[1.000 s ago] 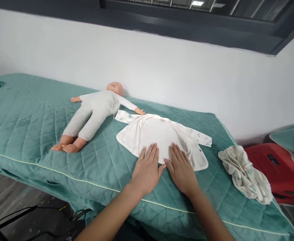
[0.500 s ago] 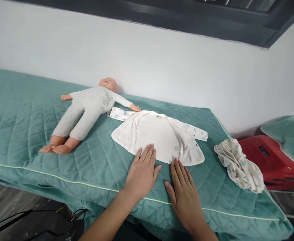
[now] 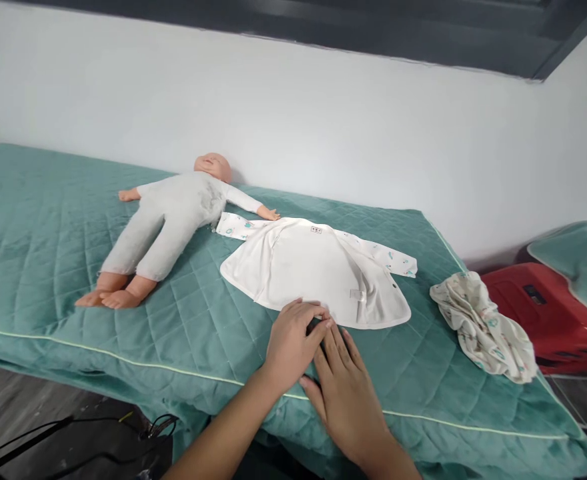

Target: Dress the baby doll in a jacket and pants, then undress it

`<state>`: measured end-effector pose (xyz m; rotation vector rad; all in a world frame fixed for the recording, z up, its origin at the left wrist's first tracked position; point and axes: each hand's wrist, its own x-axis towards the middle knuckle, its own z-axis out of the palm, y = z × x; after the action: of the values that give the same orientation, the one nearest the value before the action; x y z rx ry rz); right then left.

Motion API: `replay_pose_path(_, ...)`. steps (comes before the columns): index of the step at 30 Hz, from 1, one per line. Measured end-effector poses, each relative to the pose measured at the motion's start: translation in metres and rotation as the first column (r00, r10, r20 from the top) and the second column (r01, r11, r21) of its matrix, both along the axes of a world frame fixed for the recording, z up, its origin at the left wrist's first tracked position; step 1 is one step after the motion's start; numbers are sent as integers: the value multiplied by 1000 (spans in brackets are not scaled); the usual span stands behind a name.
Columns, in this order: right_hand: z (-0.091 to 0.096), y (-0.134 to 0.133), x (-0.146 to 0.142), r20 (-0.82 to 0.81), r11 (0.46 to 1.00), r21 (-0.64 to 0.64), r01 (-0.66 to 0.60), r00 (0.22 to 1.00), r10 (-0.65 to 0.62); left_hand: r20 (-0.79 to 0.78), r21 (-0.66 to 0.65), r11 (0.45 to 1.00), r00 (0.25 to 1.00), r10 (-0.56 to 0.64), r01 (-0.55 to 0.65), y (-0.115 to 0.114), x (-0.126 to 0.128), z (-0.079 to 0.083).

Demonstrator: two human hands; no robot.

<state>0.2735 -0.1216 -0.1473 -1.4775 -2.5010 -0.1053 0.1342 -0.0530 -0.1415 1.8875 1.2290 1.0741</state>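
Note:
A white baby shirt [image 3: 308, 267] lies spread open on the quilted green cover, its printed sleeves stretched out to both sides. At its lower hem is my left hand [image 3: 293, 343], fingers bent and the thumb meeting the index finger in a pinch. Whether anything is caught in that pinch is hidden. My right hand [image 3: 348, 387] lies flat just below the hem, fingers stretched out, its fingertips touching the left thumb and index finger. To the left a baby doll [image 3: 173, 207] rests on its back, one hand by the shirt's left sleeve.
A crumpled printed cloth [image 3: 488, 330] lies at the right edge of the green cover [image 3: 188, 327]. Beyond it stands a red object [image 3: 548, 307] partly under green fabric [image 3: 583, 267]. A white wall [image 3: 293, 120] runs behind. Dark cables [image 3: 98, 420] hang at lower left.
My hands have come together at the hem. The left has curled its fingers, and the right has slid left until the two touch. Shirt and doll have stayed put.

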Motion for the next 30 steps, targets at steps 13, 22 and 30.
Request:
replay_pose_path(13, 38, 69, -94, 33, 934, 25, -355, 935, 354, 537, -384, 892, 728, 426, -239, 18, -117, 43)
replay_pose_path(22, 60, 271, -157, -320, 973, -2, -233, 921, 220, 224, -11, 593, 576, 786, -805, 71, -300, 64)
replay_pose_path(30, 68, 424, -234, -504, 944, -322, 64, 833, -228, 113, -425, 812, 866, 486, -400, 123, -344, 60)
